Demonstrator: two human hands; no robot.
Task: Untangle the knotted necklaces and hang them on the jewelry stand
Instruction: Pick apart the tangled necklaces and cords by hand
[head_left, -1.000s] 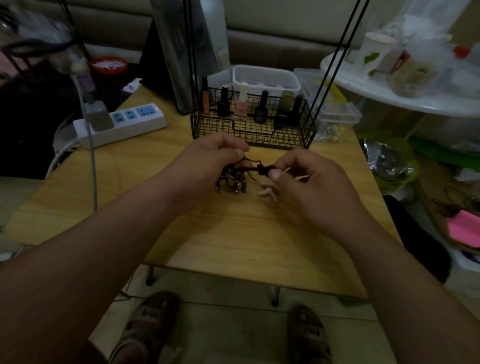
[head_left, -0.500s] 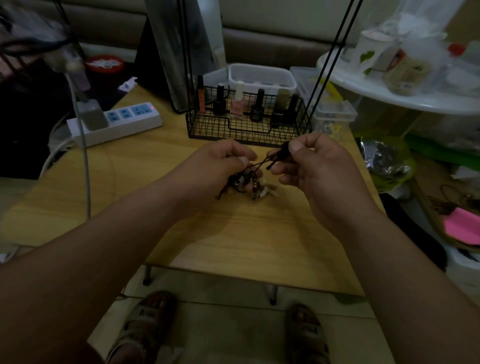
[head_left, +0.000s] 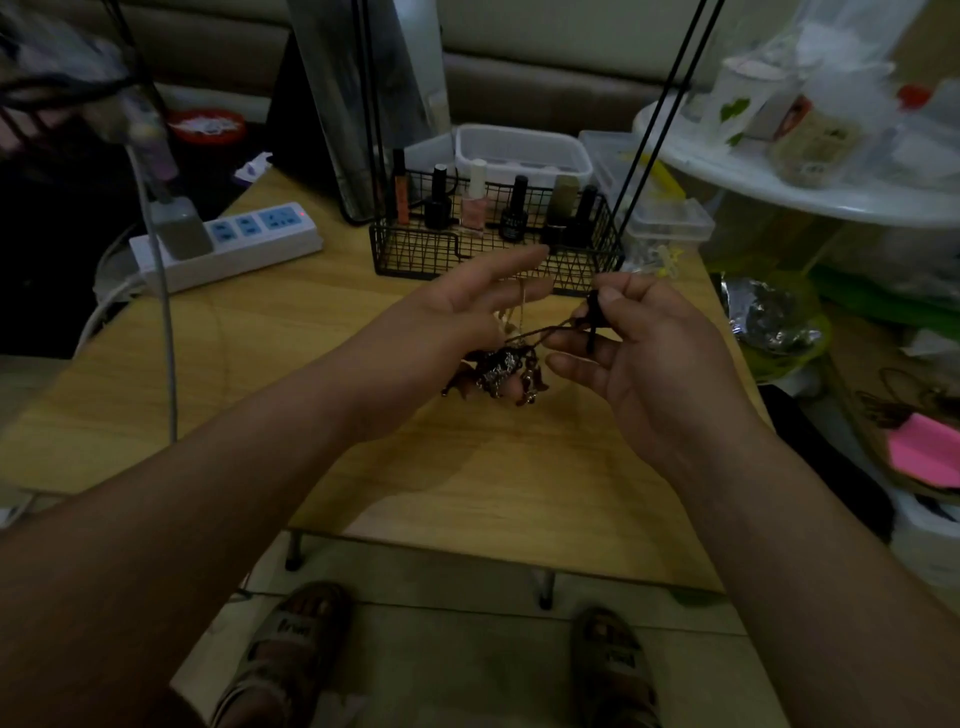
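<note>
The black wire basket of nail polish bottles walls off the upper middle of the frame just behind your left hand and right hand. The thin black rods rising at its two ends leave only the gap between them for a reach upward. The necklace tangle and its cord span the centre from hand to hand, barring any pass between them. Bare table wood lies open below and left of the hands, as far as the white power strip and hanging grey cable at left; at right the table edge, clear plastic boxes and a cluttered white shelf close in.
</note>
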